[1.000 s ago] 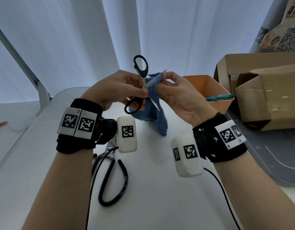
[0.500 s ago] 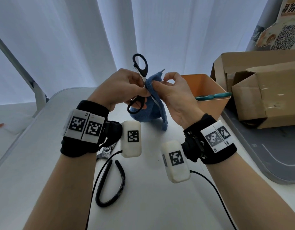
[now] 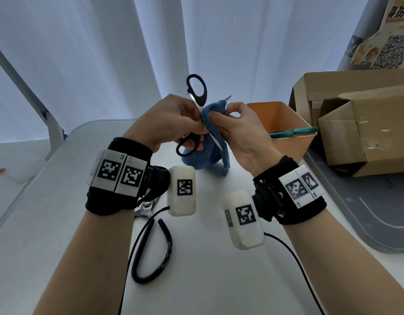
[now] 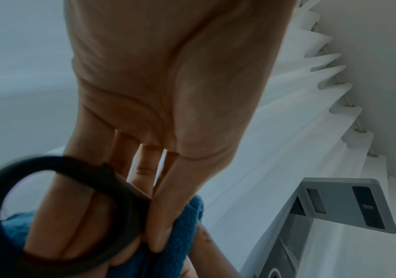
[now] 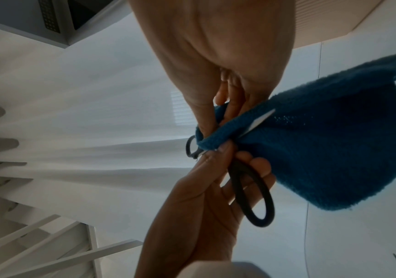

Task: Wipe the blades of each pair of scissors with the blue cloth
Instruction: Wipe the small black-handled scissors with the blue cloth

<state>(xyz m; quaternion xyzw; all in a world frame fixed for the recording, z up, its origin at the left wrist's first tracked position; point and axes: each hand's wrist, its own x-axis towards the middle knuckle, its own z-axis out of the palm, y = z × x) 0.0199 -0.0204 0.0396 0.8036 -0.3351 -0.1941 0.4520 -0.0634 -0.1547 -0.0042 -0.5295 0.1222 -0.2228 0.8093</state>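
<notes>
Black-handled scissors (image 3: 197, 90) are held spread open above the table, one handle loop up, the other (image 3: 188, 145) low. My left hand (image 3: 173, 120) grips them near the pivot; its fingers (image 4: 85, 222) pass behind a black loop (image 4: 73, 206). My right hand (image 3: 239, 130) pinches the blue cloth (image 3: 213, 123) around the upper blade close to the pivot; only the blade tip (image 3: 228, 97) pokes out. The lower blade (image 5: 260, 121) lies against the hanging cloth (image 5: 330, 159). A second pair with black loop handles (image 3: 151, 246) lies on the table under my left wrist.
An orange bin (image 3: 285, 126) stands behind my right hand with teal-handled scissors (image 3: 291, 132) across its rim. Cardboard boxes (image 3: 360, 126) sit on a grey tray (image 3: 364, 226) at the right. White curtains hang behind the white table (image 3: 207, 280). Cables trail from both wrist cameras.
My right hand has slid the cloth along the upper blade toward the pivot, covering more of it. Both hands have drawn closer together; the scissors stay spread open.
</notes>
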